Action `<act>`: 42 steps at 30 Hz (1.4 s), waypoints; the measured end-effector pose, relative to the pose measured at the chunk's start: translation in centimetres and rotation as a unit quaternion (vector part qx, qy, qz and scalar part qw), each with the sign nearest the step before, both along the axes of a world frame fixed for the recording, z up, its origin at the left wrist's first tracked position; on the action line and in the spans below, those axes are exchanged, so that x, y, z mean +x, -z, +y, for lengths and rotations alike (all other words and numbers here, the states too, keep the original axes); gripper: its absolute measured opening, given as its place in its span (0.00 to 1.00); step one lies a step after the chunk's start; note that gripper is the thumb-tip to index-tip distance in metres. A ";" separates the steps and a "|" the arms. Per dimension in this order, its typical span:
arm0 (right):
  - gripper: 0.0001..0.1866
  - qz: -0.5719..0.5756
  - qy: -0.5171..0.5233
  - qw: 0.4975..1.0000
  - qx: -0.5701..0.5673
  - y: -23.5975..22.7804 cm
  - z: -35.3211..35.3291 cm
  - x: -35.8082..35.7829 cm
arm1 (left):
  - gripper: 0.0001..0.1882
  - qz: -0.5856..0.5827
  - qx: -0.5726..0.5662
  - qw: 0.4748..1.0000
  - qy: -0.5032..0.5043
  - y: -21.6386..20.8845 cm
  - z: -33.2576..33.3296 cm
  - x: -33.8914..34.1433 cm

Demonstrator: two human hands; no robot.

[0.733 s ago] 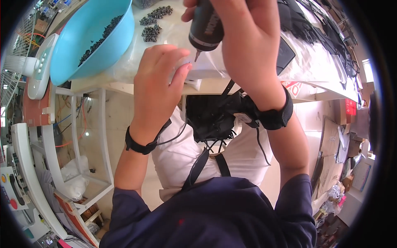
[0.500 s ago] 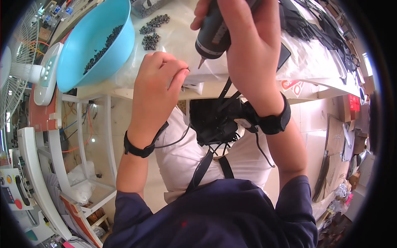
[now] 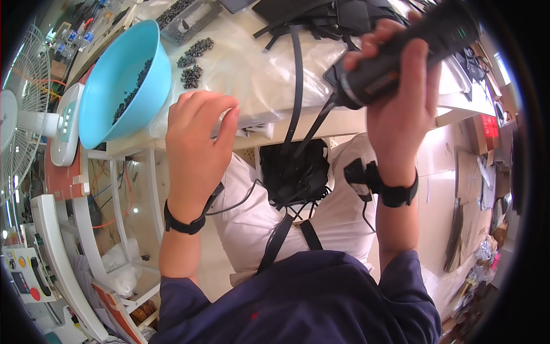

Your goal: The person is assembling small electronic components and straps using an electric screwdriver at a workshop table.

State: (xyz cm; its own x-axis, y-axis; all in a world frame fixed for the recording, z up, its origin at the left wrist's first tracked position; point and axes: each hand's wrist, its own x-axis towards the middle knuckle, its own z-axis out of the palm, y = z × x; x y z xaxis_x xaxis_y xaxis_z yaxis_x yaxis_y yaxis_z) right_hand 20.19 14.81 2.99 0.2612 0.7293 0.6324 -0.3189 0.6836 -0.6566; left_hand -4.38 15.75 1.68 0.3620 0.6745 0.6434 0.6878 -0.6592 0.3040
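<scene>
My right hand (image 3: 398, 129) is wrapped round a black electric screwdriver (image 3: 375, 77), raised and tilted over the right side of the table. Its tip lies against or in front of a black strap, so I cannot tell where it ends. My left hand (image 3: 197, 132) hovers by the table's front edge, thumb and forefinger brought together; whatever they pinch is too small to make out. Beyond it lie small piles of dark screw-like parts (image 3: 191, 76). Black straps (image 3: 297, 74) run from flat black pieces (image 3: 344, 17) over the edge toward a black bundle (image 3: 292, 172) between my knees.
A light-blue basin (image 3: 160, 57) holding dark small parts stands at the left, with a clear plastic box (image 3: 192, 26) behind it. Clear plastic sheeting (image 3: 246, 74) covers the tabletop. A fan (image 3: 54, 123) is at far left; flattened cardboard (image 3: 467, 212) leans at right.
My right hand has moved right with the screwdriver, which now tilts more sideways. My left hand has shifted slightly left and nearer me. More of the black pieces and straps shows.
</scene>
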 end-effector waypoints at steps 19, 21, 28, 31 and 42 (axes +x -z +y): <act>0.23 0.174 0.105 0.973 -0.111 6.1 -8.6 4.2 | 0.14 0.015 -0.022 0.993 0.115 0.4 -2.2 10.8; 0.24 0.183 0.105 0.971 -0.114 6.2 -8.9 3.8 | 0.16 0.087 -0.019 0.994 0.062 0.8 -1.1 12.1; 0.26 0.203 0.024 0.974 -0.099 5.4 -9.4 3.9 | 0.11 0.053 -0.076 0.992 0.089 -1.2 -1.9 10.5; 0.29 0.115 0.062 0.988 -0.081 3.3 -7.8 4.6 | 0.09 -0.021 -0.132 0.990 0.044 -2.0 -1.9 10.5; 0.24 0.138 0.025 0.987 0.080 -1.6 -3.4 2.9 | 0.14 -0.404 -0.458 0.786 0.096 0.4 0.1 9.7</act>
State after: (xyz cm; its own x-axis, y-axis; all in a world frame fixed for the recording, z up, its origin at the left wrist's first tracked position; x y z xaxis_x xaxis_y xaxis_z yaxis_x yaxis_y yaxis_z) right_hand 23.04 11.41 4.56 0.4734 0.6070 0.6382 -0.4330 0.7914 -0.4315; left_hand 5.31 15.87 1.23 0.2364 0.9716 -0.0083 -0.0592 0.0230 0.9980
